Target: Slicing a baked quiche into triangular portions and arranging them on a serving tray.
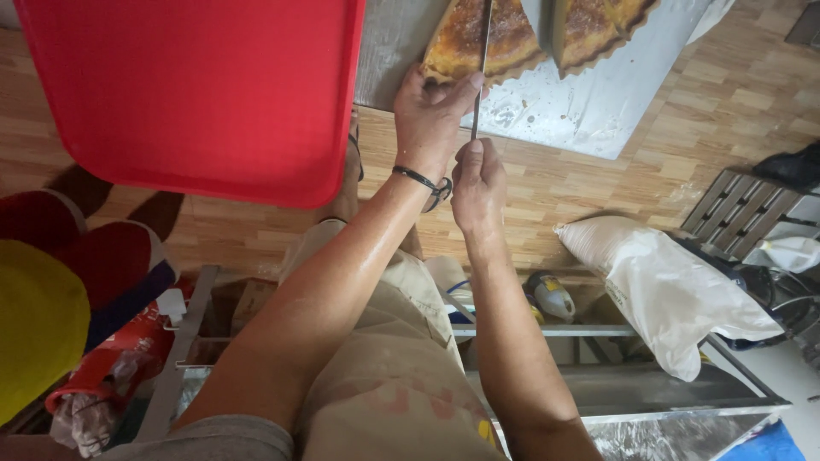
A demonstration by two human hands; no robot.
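Note:
A golden-brown baked tart with a fluted edge lies at the top of the view on a white floured sheet [581, 107]. It is split into a left part [457, 38] and a right part [598, 26]. My left hand [430, 107], a black band on its wrist, presses on the near edge of the left part. My right hand [478, 183] grips the handle of a long thin knife [484, 51]. The blade runs away from me across the left part, right beside my left thumb.
A big red tray [196, 94] fills the upper left, next to the grey tabletop [389, 47]. Below are a wooden floor, a full white sack [666, 282], a metal shelf frame [547, 330] and a slatted crate [743, 205]. Another person in a yellow cap [34, 324] is at the left edge.

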